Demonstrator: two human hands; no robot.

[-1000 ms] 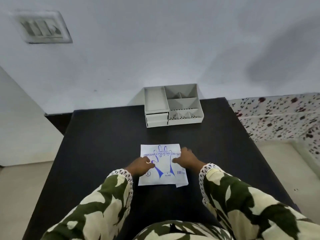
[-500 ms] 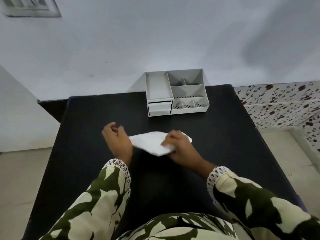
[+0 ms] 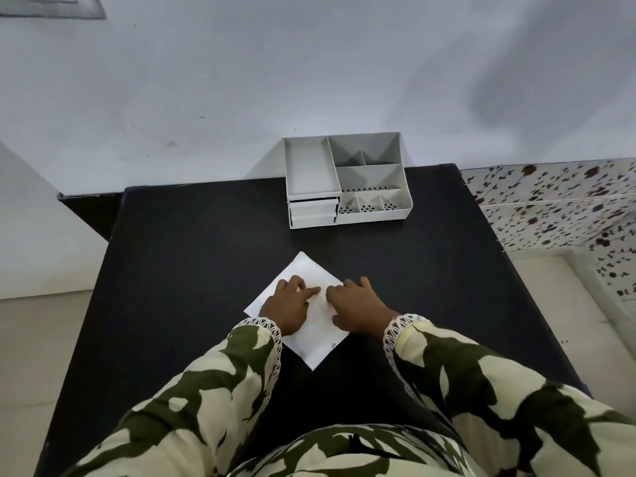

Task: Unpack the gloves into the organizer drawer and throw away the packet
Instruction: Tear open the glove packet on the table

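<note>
Plain room: black table (image 3: 206,270), floral wall (image 3: 550,208).

Both hands (image 3: 323,308) press the white packet (image 3: 309,333) flat on the black table (image 3: 192,270).

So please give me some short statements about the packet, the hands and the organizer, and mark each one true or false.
1. Both hands, left and right, rest on the glove packet. True.
2. The packet lies with its blue printed side up. False: the side facing up is almost plain white, with only a small mark near one edge.
3. The organizer stands at the far edge of the black table, against the wall. True.
4. The organizer's open compartments hold gloves. False: they look empty.
5. The packet touches the organizer. False: bare table lies between them.
</note>
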